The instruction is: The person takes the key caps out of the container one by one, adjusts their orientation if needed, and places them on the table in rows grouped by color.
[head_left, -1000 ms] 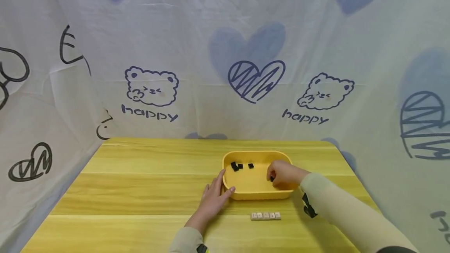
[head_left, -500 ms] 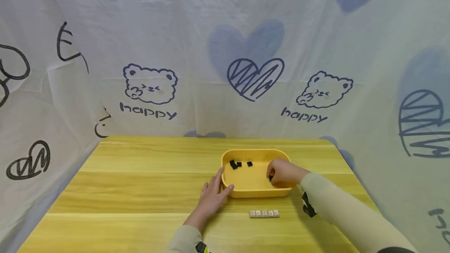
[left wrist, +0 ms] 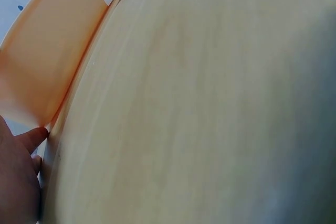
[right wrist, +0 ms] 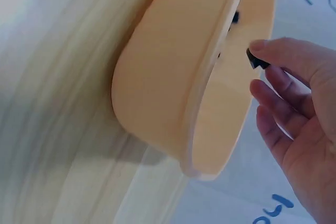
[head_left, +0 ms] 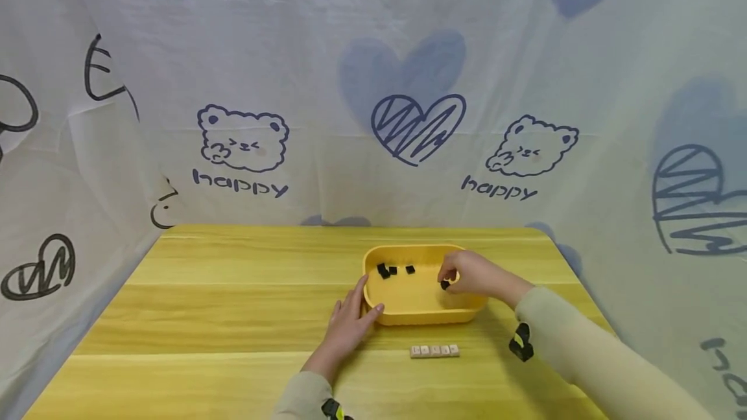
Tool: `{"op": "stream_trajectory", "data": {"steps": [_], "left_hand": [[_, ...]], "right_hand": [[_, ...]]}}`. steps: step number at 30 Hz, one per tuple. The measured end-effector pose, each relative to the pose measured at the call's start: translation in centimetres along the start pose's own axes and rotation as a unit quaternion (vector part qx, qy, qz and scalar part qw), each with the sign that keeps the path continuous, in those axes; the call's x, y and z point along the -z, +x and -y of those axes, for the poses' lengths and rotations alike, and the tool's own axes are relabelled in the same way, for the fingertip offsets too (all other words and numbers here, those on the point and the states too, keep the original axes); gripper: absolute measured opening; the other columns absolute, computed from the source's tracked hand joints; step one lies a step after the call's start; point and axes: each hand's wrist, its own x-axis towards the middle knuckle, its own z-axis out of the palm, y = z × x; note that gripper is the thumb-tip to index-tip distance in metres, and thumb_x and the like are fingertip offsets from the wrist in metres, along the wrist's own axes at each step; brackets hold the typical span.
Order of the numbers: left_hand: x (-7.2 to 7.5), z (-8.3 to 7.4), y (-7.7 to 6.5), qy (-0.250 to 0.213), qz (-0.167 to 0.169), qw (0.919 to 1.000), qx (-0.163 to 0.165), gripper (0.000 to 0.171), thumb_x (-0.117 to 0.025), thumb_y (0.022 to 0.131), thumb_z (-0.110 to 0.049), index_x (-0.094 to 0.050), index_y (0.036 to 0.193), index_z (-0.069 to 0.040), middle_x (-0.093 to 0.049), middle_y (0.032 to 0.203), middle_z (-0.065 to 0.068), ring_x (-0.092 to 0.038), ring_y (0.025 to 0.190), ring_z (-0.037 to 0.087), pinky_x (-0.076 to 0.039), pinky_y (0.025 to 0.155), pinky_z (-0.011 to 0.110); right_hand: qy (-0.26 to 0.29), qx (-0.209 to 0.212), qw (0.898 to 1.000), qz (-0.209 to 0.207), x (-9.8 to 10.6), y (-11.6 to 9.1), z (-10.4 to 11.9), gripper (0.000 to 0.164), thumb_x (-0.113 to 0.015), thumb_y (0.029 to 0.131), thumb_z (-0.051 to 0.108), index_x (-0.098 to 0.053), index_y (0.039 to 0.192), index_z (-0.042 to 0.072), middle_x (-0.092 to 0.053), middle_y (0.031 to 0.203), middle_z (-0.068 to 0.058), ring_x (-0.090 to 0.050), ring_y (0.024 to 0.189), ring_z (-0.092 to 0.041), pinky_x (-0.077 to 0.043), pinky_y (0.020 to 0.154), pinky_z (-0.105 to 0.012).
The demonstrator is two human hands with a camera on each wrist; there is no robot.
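Observation:
My right hand (head_left: 465, 271) pinches a small black keycap (right wrist: 256, 60) between thumb and fingers, above the right part of the yellow tray (head_left: 420, 318). Its other fingers are loosely bent beneath. Several more black keycaps (head_left: 410, 269) lie on the tray's floor, toward its far left. At the tray's near left corner, my left hand (head_left: 347, 326) rests against the outside with fingers extended, the thumb touching the front wall. In the left wrist view only part of that hand shows at the edge.
A row of several pale keycaps (head_left: 434, 351) with letters sits just in front of the tray on the wood-patterned table (head_left: 233, 323). A white cloth (head_left: 327, 174) printed with hearts and bears hangs behind and at both sides.
My right hand has risen a little from the tray's floor with the black keycap between its fingers. The left hand stays at the tray's corner; the head view has shifted slightly.

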Motion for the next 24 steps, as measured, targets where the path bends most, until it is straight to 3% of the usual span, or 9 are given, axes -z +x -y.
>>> {"op": "stream_trajectory", "data": {"steps": [5, 13, 24], "left_hand": [[-0.1, 0.2, 0.1, 0.001, 0.002, 1.0000, -0.002, 0.073, -0.050, 0.099, -0.047, -0.014, 0.158, -0.021, -0.026, 0.157, 0.016, -0.021, 0.144, 0.037, 0.000, 0.115, 0.057], [0.0, 0.2, 0.2, 0.004, 0.002, 1.0000, 0.000, 0.073, -0.050, 0.099, -0.047, -0.014, 0.158, -0.022, -0.026, 0.157, 0.016, -0.022, 0.144, 0.036, 0.001, 0.115, 0.057], [0.1, 0.1, 0.1, 0.008, -0.001, 1.0000, -0.004, 0.074, -0.050, 0.099, -0.050, -0.015, 0.158, -0.020, -0.028, 0.156, 0.016, -0.024, 0.143, 0.035, -0.001, 0.115, 0.057]], "right_hand": [[0.027, 0.007, 0.999, -0.042, 0.0, -1.2, 1.3, 0.017, -0.076, 0.080, 0.000, -0.074, 0.093, 0.010, -0.059, 0.088, 0.002, -0.060, 0.078, -0.018, -0.052, 0.068, -0.025], [0.079, -0.036, 0.992, -0.093, -0.9, -3.0, 3.0, 0.028, -0.074, 0.081, -0.003, -0.071, 0.108, 0.003, -0.059, 0.087, 0.003, -0.058, 0.076, -0.010, -0.055, 0.069, -0.026], [0.148, -0.034, 0.978, -0.141, -3.3, -5.0, 5.4, 0.023, -0.076, 0.080, -0.004, -0.076, 0.099, 0.009, -0.054, 0.092, 0.005, -0.063, 0.088, -0.014, -0.057, 0.075, -0.031]]}}
